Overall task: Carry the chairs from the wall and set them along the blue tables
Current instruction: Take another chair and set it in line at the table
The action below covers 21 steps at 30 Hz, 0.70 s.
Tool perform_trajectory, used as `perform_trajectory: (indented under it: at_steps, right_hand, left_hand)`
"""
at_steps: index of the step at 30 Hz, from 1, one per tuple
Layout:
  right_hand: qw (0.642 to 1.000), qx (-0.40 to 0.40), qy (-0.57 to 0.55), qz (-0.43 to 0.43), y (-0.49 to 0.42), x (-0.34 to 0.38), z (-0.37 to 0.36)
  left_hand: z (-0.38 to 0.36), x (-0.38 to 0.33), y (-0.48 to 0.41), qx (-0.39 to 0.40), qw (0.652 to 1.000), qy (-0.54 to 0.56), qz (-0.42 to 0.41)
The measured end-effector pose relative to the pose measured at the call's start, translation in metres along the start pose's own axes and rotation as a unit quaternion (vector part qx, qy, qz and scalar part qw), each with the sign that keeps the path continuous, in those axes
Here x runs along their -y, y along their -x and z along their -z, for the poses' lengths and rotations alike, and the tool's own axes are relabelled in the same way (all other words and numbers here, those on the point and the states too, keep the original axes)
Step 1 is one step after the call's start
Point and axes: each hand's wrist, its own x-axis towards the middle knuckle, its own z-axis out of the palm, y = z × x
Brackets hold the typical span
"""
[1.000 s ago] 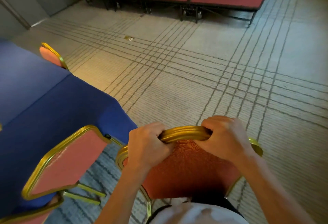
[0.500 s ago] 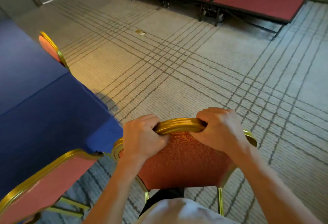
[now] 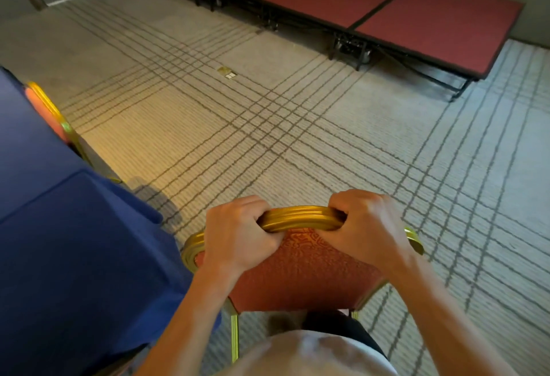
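Chair [image 3: 300, 274] mid-carry, gold top rail gripped in left hand [image 3: 238, 235] and right hand [image 3: 366, 227], fingers curled over it, just beside blue table [image 3: 59, 241] corner. Probably placing step: calls for swinging seat toward table edge, lowering level. Farther along, another chair [image 3: 44, 105] already set.

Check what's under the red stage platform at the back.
Under the stage platform: black metal legs and braces on the carpet. Dark clutter sits by the middle legs, too shadowed to identify. The deck covers everything farther back.
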Motion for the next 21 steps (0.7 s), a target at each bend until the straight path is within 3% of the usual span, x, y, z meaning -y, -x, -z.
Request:
perform_trajectory:
  at_steps: [7, 14, 21]
  right_hand:
    - [0.999, -0.005, -0.035, 0.033, -0.101, -0.036, -0.053]
    - [0.994, 0.043, -0.077, 0.056, -0.23, -0.093, -0.125]
    - [0.98, 0.076, -0.125, 0.136, -0.362, -0.117, -0.169]
  left_hand:
    - [-0.025, 0.06, -0.085, -0.02, 1.0, 0.009, -0.005]
    - [-0.061, 0.118, -0.188, -0.023, 0.997, -0.049, 0.048]
    - [-0.068, 0.164, -0.273, -0.061, 0.987, -0.091, 0.12]
